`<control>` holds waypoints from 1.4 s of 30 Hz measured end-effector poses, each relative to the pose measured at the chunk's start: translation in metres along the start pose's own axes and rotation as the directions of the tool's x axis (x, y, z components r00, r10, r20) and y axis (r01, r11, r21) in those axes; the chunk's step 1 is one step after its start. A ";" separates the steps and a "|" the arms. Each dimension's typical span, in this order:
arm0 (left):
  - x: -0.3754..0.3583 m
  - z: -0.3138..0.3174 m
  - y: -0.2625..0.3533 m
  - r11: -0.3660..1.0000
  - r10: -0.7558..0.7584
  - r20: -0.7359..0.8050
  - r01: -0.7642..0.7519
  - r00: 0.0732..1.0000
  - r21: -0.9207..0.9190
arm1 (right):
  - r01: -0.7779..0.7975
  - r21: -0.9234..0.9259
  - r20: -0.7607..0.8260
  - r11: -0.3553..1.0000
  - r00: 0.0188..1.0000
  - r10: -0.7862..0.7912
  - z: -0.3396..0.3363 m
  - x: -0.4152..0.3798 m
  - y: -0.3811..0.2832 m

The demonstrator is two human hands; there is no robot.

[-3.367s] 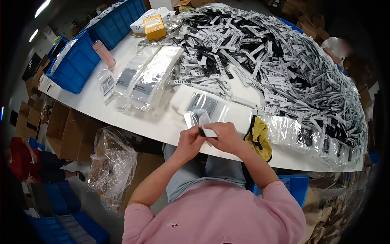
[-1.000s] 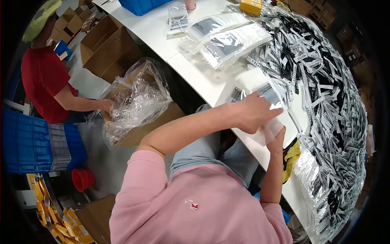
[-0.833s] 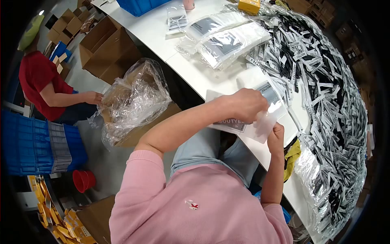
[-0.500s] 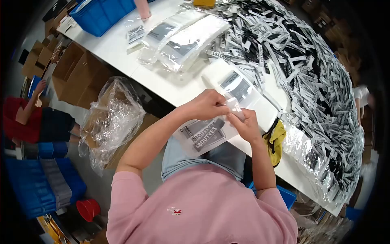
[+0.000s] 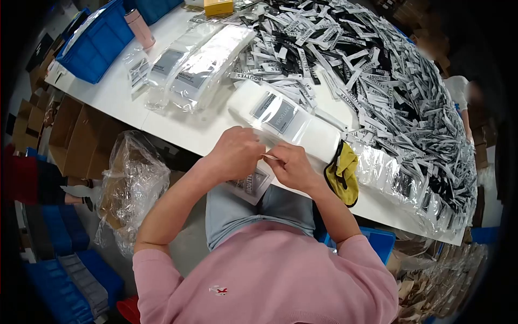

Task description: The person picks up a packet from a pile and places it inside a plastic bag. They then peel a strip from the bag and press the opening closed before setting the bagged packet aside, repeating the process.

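Observation:
In front of my lap hangs a frosted plastic bag (image 5: 251,186) with grey print and lettering, its upper part hidden behind my fingers. My left hand (image 5: 237,153) is closed on the bag, knuckles up. Beside it, my right hand (image 5: 291,164) pinches a pale edge at the bag's top between thumb and fingers. Just beyond both hands, a stack of flat printed bags (image 5: 280,116) lies on the white table. A yellow and black work glove (image 5: 343,175) lies at the table's edge, right of my right hand.
A large heap of black and white printed sachets (image 5: 377,92) covers the table's right side. Wrapped bag stacks (image 5: 197,73), a pink bottle (image 5: 140,29) and a blue crate (image 5: 97,43) are at the left. Below stands a carton with clear plastic (image 5: 132,186). A person's leg shows far left.
My hands have come closer together and lower, and the bag's printed face is now more covered by my left hand. The view has shifted, so the table's things appear further left.

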State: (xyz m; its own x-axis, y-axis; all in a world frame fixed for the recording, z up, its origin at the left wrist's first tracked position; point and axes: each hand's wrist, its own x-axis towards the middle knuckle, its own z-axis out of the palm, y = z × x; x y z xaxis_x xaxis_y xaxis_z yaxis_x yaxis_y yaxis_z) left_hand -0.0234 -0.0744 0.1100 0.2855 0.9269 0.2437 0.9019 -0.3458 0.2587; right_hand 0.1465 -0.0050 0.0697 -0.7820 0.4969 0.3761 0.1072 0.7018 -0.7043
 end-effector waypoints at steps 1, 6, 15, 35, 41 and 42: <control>0.000 0.002 0.001 1.000 -0.005 0.000 0.005 1.000 -0.012 | -0.009 0.004 0.005 1.000 1.000 0.009 -0.004 -0.003 0.000; 0.004 0.011 -0.007 0.908 -0.291 0.147 0.322 0.945 -0.270 | -0.122 -0.072 0.051 0.990 0.991 0.125 -0.061 -0.048 0.011; -0.014 0.048 -0.027 0.902 -0.278 0.005 0.262 0.961 -0.342 | -0.784 -0.383 -0.019 0.489 0.536 0.844 -0.187 -0.192 0.007; 0.028 0.107 -0.036 0.998 -0.015 -0.207 0.026 0.978 0.050 | -0.583 -0.063 -0.229 0.810 0.798 0.557 -0.105 0.107 0.216; 0.025 0.111 -0.043 1.000 -0.002 -0.265 0.008 0.964 0.021 | -0.697 -0.351 -0.437 0.626 0.713 0.548 -0.077 0.164 0.255; 0.023 0.111 -0.043 1.000 -0.013 -0.261 0.018 0.965 0.018 | -0.718 -0.306 -0.323 0.625 0.696 0.642 -0.081 0.167 0.256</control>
State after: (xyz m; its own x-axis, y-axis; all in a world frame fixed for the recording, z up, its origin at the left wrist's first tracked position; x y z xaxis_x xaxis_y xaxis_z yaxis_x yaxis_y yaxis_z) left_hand -0.0197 -0.0219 0.0004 0.1792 0.8609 0.4762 0.9127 -0.3262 0.2462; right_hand 0.0931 0.2991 0.0008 -0.2772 0.9608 0.0041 0.8165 0.2378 -0.5262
